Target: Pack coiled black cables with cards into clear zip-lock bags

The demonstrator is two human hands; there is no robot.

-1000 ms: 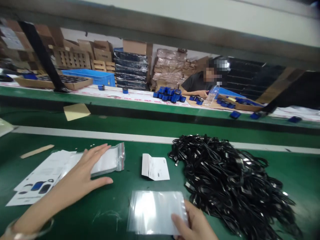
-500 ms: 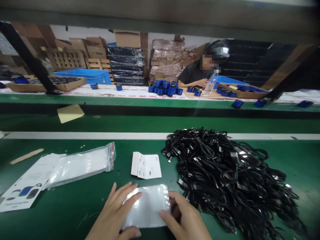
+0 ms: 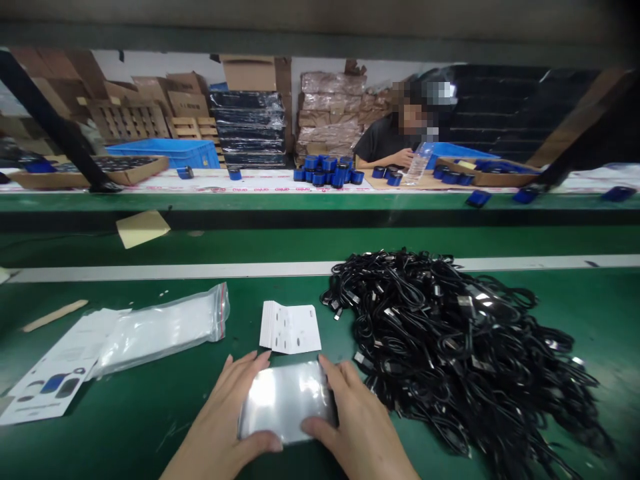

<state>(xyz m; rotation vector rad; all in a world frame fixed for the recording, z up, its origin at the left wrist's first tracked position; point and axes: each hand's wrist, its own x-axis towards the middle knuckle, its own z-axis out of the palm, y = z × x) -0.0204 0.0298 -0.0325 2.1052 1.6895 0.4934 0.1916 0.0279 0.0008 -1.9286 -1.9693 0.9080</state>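
Note:
A small, shiny plastic bag, whitish and nearly rectangular, lies between my two hands near the front of the green bench. My left hand grips its left side, thumb along the near edge and fingers at the far left corner. My right hand closes on the right side, with the thumb on top of the near corner and the index finger at the far corner. Whether it is one bag or a stack I cannot tell. Just beyond it rests a pile of folded printed leaflets.
A big heap of black USB cables fills the right side. To the left lie a clear zip bag, printed sheets and a wooden stick. Across the bench a person sits by several blue devices.
My right hand has shifted its fingers to the bag's far right corner. The flap on the right side no longer shows, and the bag looks more compact between both hands.

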